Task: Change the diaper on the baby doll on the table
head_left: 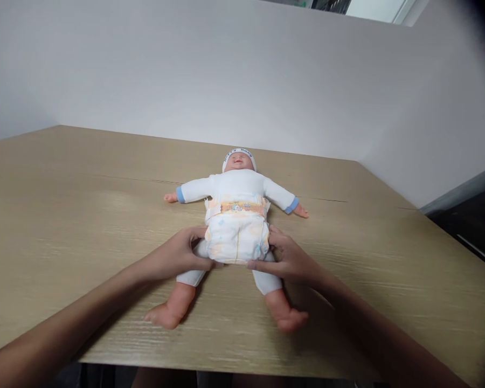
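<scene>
A baby doll [238,183] lies on its back with its arms spread and its feet toward me. It has a white suit with blue cuffs and a white cap with dark lettering. Around its hips is a white diaper [237,237] with an orange patterned waistband. My left hand [186,252] curls round the doll's thigh at the diaper's left edge, thumb at the lower rim. On the opposite side my right hand [286,256] grips the diaper's right edge the same way. The fingertips of both hands are partly hidden behind the diaper and legs.
The doll rests on a light wooden table [84,226] with a seam running across it. A pale wall [186,70] rises behind, with an opening at the top right. Something dark [469,215] stands past the table's right edge. The near table edge is close to my body.
</scene>
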Demonstrator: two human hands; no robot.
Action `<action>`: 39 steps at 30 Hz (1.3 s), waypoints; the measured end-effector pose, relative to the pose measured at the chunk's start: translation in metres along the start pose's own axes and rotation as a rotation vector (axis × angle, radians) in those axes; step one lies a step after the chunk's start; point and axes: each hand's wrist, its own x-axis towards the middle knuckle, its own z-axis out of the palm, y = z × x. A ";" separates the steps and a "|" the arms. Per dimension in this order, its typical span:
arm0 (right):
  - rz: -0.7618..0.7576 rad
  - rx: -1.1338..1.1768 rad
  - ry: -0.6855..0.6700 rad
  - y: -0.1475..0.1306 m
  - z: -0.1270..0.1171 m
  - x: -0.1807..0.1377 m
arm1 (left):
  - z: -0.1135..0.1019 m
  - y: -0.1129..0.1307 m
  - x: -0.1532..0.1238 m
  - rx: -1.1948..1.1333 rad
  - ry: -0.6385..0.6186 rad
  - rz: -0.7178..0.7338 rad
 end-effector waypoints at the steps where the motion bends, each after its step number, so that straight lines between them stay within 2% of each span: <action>1: 0.000 -0.001 -0.001 0.001 0.000 0.000 | -0.001 -0.002 0.000 -0.027 -0.008 -0.007; 6: -0.008 0.000 -0.002 0.002 -0.001 0.000 | -0.004 -0.007 0.000 -0.121 -0.039 -0.011; 17: -0.033 0.020 -0.036 0.007 -0.003 0.002 | -0.014 -0.007 0.000 -0.128 -0.126 -0.022; 23: -0.061 0.045 -0.071 0.010 -0.006 0.002 | -0.017 -0.008 -0.004 -0.168 -0.198 0.067; 33: -0.098 0.027 -0.057 0.003 -0.007 0.003 | -0.017 -0.010 -0.005 -0.163 -0.194 0.096; 39: -0.097 0.066 -0.042 0.008 -0.005 0.003 | -0.019 -0.013 -0.001 -0.203 -0.202 0.144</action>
